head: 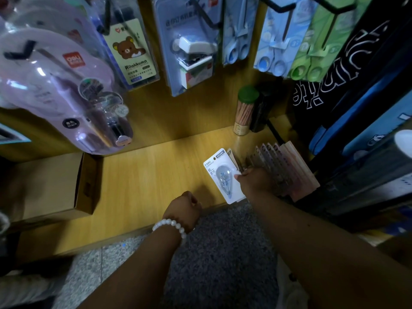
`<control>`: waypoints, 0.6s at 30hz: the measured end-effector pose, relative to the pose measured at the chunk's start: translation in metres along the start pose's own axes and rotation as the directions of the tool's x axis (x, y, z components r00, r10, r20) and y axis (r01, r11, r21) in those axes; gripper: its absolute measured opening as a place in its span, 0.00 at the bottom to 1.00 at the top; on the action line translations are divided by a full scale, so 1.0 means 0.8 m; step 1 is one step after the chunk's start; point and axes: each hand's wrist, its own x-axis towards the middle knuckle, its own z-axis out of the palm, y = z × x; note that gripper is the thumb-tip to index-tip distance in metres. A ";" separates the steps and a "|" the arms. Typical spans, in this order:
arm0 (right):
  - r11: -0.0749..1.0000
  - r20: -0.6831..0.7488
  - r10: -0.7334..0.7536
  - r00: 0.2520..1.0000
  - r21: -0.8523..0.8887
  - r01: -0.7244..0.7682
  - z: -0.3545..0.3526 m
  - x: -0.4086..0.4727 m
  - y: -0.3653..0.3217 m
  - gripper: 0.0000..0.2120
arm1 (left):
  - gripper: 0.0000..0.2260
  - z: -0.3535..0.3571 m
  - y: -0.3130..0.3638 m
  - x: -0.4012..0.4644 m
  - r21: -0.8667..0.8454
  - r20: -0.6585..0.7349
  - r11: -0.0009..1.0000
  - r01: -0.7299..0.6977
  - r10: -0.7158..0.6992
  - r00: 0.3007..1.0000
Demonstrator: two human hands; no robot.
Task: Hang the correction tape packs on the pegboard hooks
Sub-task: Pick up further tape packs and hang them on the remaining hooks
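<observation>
Correction tape pack (224, 176), white card with a clear blister, lies near the front edge of the wooden shelf (145, 175), toward its right end, and our right hand (256, 181) pinches its right side, fingertips on the card. Just beside that hand, a fanned stack of pinkish packs (287, 168) leans at the shelf's right end. Our left hand (184, 209), with a white bead bracelet (170, 226) at the wrist, hovers over the shelf's front edge with fingers curled and nothing in it. Against the shelf's back edge stands a green-capped tube of pencils (245, 110). A cardboard box (53, 186) sits at the shelf's left end. Above hang a stapler pack (191, 54) and scissors packs (274, 41) on black hooks (205, 16).
</observation>
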 end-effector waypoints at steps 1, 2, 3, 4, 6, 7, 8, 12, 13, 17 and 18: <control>1.000 0.008 -0.006 1.000 0.011 0.006 0.001 0.000 0.001 0.20 | 0.11 0.000 0.000 0.000 -0.001 0.002 1.000 0.006 -0.006 1.000; 1.000 0.010 -0.016 1.000 0.012 0.016 0.001 0.001 0.001 0.20 | 0.11 0.000 0.000 -0.001 -0.002 0.004 1.000 0.011 -0.011 1.000; 1.000 0.005 -0.022 1.000 0.002 0.022 0.001 0.000 0.001 0.21 | 0.11 0.000 0.000 -0.001 -0.004 0.008 1.000 0.017 -0.017 1.000; 0.999 -0.014 -0.030 0.999 -0.014 0.030 0.002 0.001 0.002 0.21 | 0.10 0.000 0.000 -0.001 -0.007 0.011 1.000 0.022 -0.022 1.000; 0.999 -0.055 -0.033 0.998 -0.022 0.032 0.003 0.000 0.002 0.23 | 0.10 0.000 0.001 -0.002 -0.015 0.010 1.000 0.025 -0.025 1.000; 1.000 -0.066 -0.029 0.997 -0.001 0.029 0.004 -0.002 0.002 0.23 | 0.10 0.000 0.001 -0.002 -0.019 0.008 0.999 0.025 -0.025 1.000; 0.998 -0.075 -0.029 0.997 0.044 0.033 0.006 -0.002 0.001 0.23 | 0.10 0.000 0.001 -0.002 -0.025 0.011 0.999 0.032 -0.031 0.999; 0.957 -0.018 -0.046 0.999 0.285 0.050 0.012 -0.007 -0.006 0.12 | 0.13 0.001 -0.001 0.001 -0.147 0.045 0.986 0.078 -0.072 0.996; 0.930 0.011 -0.044 0.999 0.365 0.037 0.012 -0.009 -0.009 0.12 | 0.16 0.003 -0.002 0.003 -0.233 0.060 0.967 0.107 -0.096 0.994; 0.856 0.156 -0.107 0.982 0.516 0.012 0.013 -0.028 -0.022 0.10 | 0.39 0.003 -0.003 0.011 -0.629 0.131 0.736 0.251 -0.218 0.967; 0.840 0.205 -0.123 0.971 0.543 -0.008 0.013 -0.032 -0.025 0.08 | 0.46 0.006 -0.008 0.017 -0.678 0.152 0.682 0.274 -0.235 0.960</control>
